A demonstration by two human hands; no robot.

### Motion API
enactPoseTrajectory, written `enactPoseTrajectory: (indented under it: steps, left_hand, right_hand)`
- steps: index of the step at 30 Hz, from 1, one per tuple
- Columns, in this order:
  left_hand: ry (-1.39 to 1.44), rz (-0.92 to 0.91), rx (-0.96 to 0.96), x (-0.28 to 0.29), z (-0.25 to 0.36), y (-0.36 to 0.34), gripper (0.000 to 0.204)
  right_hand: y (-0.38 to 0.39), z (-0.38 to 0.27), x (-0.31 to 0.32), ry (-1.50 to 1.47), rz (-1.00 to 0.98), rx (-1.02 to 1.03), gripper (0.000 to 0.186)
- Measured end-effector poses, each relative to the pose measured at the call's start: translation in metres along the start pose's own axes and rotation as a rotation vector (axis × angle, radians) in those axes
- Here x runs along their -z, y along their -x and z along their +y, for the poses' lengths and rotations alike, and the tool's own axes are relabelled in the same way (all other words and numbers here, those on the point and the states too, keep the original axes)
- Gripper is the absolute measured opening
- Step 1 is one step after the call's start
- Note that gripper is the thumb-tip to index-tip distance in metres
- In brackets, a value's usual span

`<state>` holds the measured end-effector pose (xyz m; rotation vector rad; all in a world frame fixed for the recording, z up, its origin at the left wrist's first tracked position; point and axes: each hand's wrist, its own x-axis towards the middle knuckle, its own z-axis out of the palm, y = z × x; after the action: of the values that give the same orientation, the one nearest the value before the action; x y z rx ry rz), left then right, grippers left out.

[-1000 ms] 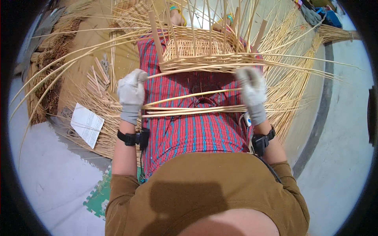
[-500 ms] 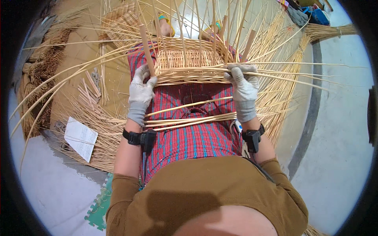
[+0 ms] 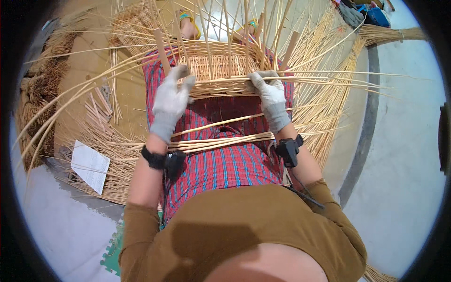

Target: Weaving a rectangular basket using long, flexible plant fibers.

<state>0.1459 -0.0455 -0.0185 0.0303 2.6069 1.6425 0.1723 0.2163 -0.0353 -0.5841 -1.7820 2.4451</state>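
Observation:
A partly woven wicker basket [image 3: 221, 89] rests across my thighs, its base and near wall woven and tall upright rods [image 3: 229, 37] rising from its sides. My gloved left hand [image 3: 172, 96] is at the near left corner, fingers curled at the woven wall beside a flat wooden stake [image 3: 162, 50]; its fingertips are partly hidden. My gloved right hand [image 3: 270, 94] pinches a long pale weaving rod [image 3: 324, 79] along the near wall's top edge, right of the middle. Several loose rods [image 3: 221, 144] lie over my lap, on red checked cloth [image 3: 221, 164].
Bundled rods [image 3: 340, 94] spread over the floor at right, with darker bundles [image 3: 47, 89] at far left. A white sheet [image 3: 90, 165] lies on the rods at left. Another woven piece [image 3: 134, 26] sits beyond, near my feet. Long rod ends stick out both sides.
My right hand has moved left along the near wall. My left hand has shifted its hold near the corner, its fingers lifted higher. The basket sits slightly further left in view.

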Motion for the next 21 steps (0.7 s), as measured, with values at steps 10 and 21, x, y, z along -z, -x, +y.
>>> enactPoseTrajectory:
  steps: [10, 21]
  left_hand:
    - [0.401, -0.251, 0.457, -0.035, -0.033, -0.017, 0.032]
    - [0.027, -0.224, 0.449, -0.033, -0.035, -0.023, 0.036]
  right_hand:
    - [-0.054, -0.038, -0.089, 0.935, -0.311, 0.681, 0.036]
    - [-0.04, -0.01, -0.13, 0.03, -0.214, 0.794, 0.03]
